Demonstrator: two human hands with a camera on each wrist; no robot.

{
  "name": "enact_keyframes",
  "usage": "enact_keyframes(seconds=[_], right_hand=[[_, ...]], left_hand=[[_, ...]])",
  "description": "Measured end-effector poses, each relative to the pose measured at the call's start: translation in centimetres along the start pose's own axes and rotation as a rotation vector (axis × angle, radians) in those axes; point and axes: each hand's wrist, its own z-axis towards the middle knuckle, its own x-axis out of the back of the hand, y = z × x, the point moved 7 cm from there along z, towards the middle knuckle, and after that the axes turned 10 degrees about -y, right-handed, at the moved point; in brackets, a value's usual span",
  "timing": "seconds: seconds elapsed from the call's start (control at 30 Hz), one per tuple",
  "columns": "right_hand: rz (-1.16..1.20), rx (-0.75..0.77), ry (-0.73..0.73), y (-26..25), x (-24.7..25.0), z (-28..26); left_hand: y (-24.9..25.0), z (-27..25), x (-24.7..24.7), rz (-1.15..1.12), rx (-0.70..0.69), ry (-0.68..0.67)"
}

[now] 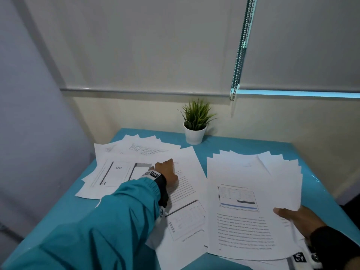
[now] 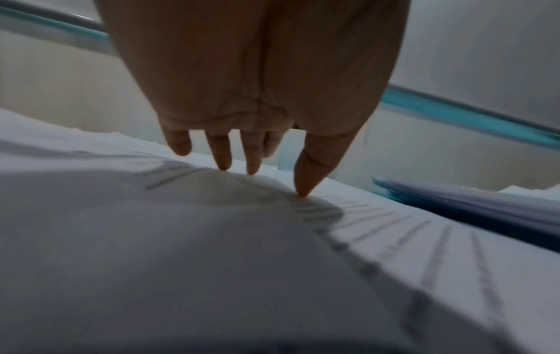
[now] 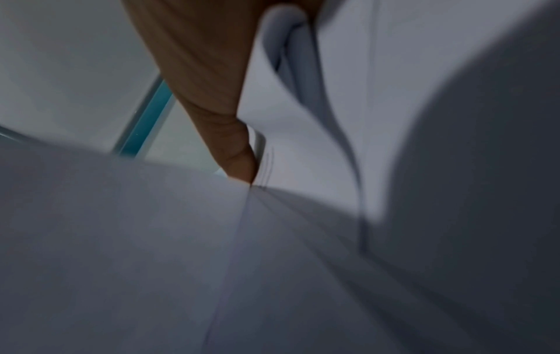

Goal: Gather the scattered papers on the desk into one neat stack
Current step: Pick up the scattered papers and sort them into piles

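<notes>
Printed white papers lie spread over the teal desk. A loose pile of scattered sheets covers the left and middle. My left hand reaches over it, and its straight fingertips and thumb press on a text sheet. On the right, my right hand holds a fanned bundle of several sheets, thumb on top, lifted slightly off the desk. In the right wrist view the thumb pinches the curled paper edges.
A small potted plant in a white pot stands at the back of the desk by the wall. A roller blind with a bead chain hangs above. Bare teal desk shows at the far right and the near left.
</notes>
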Motion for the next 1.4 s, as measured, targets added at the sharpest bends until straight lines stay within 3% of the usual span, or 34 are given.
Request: enact_keyframes(seconds=[0.07,0.13,0.27,0.33,0.6,0.7,0.77,0.83,0.9,0.97,1.1,1.23,1.4], right_hand=[[-0.010,0.020,0.010,0.1,0.4,0.3],[-0.011,0.017,0.006,-0.2,0.1,0.1],[-0.010,0.003,0.016,-0.2,0.2,-0.2],[0.011,-0.012,0.029,0.2,0.6,0.0],[-0.006,-0.066,0.055,-0.5,-0.2,-0.8],[-0.016,-0.069,0.054,-0.2,0.5,-0.2],[-0.022,-0.041,0.039,-0.3,0.4,-0.1],[-0.018,-0.030,0.014,-1.6,-0.6,-0.8],[-0.022,-0.052,0.052,-2.0,-0.5,-1.3],[-0.031,-0.058,0.053,-2.2,-0.3,-1.3],[-0.068,-0.039,0.042,-2.5,-0.4,-1.2],[-0.090,-0.009,0.016,-3.3,-1.3,-1.9],[-0.104,-0.072,0.022,-3.6,-1.4,-2.5]], left_hand=[[-0.8,-0.1,1.0,-0.042,-0.032,0.089],[-3.1,-0.5,2.0,-0.072,0.038,0.119],[-9.0,-1.4,1.7,0.102,0.242,-0.082],[-9.3,-2.4,0.5,0.143,0.145,-0.172],[-3.8,-8.1,-3.5,0.205,-0.310,-0.247],[-1.5,-9.4,-4.1,-0.019,-0.429,-0.316],[-2.2,-8.2,-2.4,-0.271,-0.352,-0.159],[-5.4,-7.1,0.3,-0.187,-0.097,0.089],[-10.1,-6.6,1.3,-0.066,0.218,0.100],[-13.8,-6.5,0.7,-0.052,0.372,0.008],[-16.2,-6.5,0.3,-0.011,0.361,0.015],[-16.9,-6.5,1.2,-0.196,0.324,0.067],[-16.5,-6.6,4.1,-0.472,0.093,0.311]])
